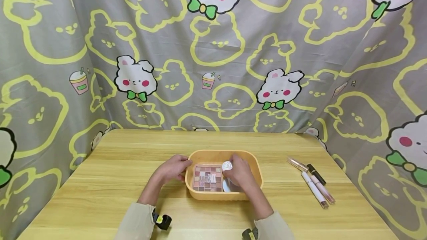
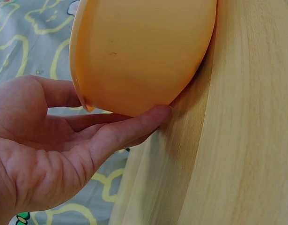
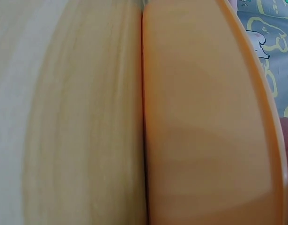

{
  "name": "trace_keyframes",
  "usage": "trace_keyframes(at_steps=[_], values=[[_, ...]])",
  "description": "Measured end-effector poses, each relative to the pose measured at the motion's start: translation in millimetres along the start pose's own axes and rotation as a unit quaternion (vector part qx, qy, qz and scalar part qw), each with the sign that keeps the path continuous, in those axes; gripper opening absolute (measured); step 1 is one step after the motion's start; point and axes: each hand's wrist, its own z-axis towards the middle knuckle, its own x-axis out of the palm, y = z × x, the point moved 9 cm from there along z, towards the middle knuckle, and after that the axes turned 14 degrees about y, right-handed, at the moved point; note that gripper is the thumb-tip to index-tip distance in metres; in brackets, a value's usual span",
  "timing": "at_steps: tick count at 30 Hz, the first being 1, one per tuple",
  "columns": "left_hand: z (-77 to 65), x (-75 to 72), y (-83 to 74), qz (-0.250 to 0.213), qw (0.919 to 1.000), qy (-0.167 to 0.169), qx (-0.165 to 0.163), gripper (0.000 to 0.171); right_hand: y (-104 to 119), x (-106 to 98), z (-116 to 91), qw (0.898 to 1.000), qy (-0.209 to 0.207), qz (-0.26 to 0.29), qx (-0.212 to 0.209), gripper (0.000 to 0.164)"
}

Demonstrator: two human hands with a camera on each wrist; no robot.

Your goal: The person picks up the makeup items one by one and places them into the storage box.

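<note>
In the head view an orange plastic basin (image 1: 213, 196) stands on the table. My left hand (image 1: 174, 166) holds its left end; in the left wrist view that hand (image 2: 78, 140) has one finger at the basin's rim and a fingertip against the outer wall. My right hand (image 1: 238, 173) reaches inside, its fingers at a small round cosmetic with a silvery white patterned top (image 1: 227, 166), which they pinch. Left of it in the basin lies a square eyeshadow palette (image 1: 207, 178). A pale round item (image 1: 226, 185) shows below, partly covered by the right hand.
Several slim cosmetic tubes lie at the right of the wooden table (image 1: 133, 169), among them a black one (image 1: 316, 174), a white one (image 1: 314, 189) and a pink one (image 1: 323, 189). A patterned grey curtain (image 1: 227, 84) surrounds the table's back and sides.
</note>
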Motion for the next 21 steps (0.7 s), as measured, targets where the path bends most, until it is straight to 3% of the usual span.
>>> trace_keyframes(at_steps=[21], values=[[-1.3,1.6,-0.8,-0.005,1.0000,0.003,-0.001,0.038,0.0,2.8,-1.2,1.000,0.020,-0.013,0.008,0.043]])
